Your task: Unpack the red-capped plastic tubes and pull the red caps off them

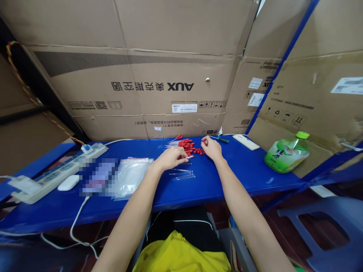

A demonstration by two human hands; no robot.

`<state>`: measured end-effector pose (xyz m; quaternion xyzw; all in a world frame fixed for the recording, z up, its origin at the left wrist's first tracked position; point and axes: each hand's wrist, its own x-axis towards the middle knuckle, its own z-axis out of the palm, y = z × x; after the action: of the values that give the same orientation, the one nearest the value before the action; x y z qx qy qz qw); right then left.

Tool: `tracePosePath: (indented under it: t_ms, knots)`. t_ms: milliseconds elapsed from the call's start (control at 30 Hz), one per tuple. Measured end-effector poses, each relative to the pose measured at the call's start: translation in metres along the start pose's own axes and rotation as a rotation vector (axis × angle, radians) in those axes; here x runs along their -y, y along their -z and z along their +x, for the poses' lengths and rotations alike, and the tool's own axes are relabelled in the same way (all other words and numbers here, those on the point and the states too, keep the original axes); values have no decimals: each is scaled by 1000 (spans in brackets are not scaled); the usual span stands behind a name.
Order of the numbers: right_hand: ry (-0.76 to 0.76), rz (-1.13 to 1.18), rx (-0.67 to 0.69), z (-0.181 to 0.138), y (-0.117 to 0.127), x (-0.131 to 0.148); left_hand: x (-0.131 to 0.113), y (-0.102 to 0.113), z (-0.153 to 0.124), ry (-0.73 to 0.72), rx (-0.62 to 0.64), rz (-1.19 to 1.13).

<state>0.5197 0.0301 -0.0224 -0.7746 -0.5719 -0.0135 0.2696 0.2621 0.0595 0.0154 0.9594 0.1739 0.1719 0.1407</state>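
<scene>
A heap of small red caps (189,146) lies on the blue shelf top (232,177) near the cardboard wall. My left hand (171,158) rests just left of the heap, its fingers pinched on a clear thin tube with a red tip. My right hand (212,149) sits at the heap's right edge, fingers curled on a red cap. Several clear tubes (183,173) lie on the blue surface in front of my left hand.
Clear plastic bags (132,175) and a blurred patch lie at the left, beside a white power strip (56,173) and a white mouse (68,183). A green bottle (286,154) lies at the right. A white remote (245,142) and a green-handled screwdriver (221,139) sit at the back.
</scene>
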Motion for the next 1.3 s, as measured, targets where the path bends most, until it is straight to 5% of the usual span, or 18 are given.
tracePosePath:
  t_ms: [233,733,900,1100,1300]
  knots:
    - [-25,-88,124,-5,2,2,0,-3,-1,65,74,-25]
    - [-39,-89,131,-7,5,5,7,-2,-3,23,94,-54]
    - [-26,-26,54,-5,2,3,22,17,-18,191,-87,-26]
    - [26,57,-40,-5,0,5,52,15,-29,339,85,-27]
    - [44,85,-62,-6,0,6,57,7,-26,405,101,-33]
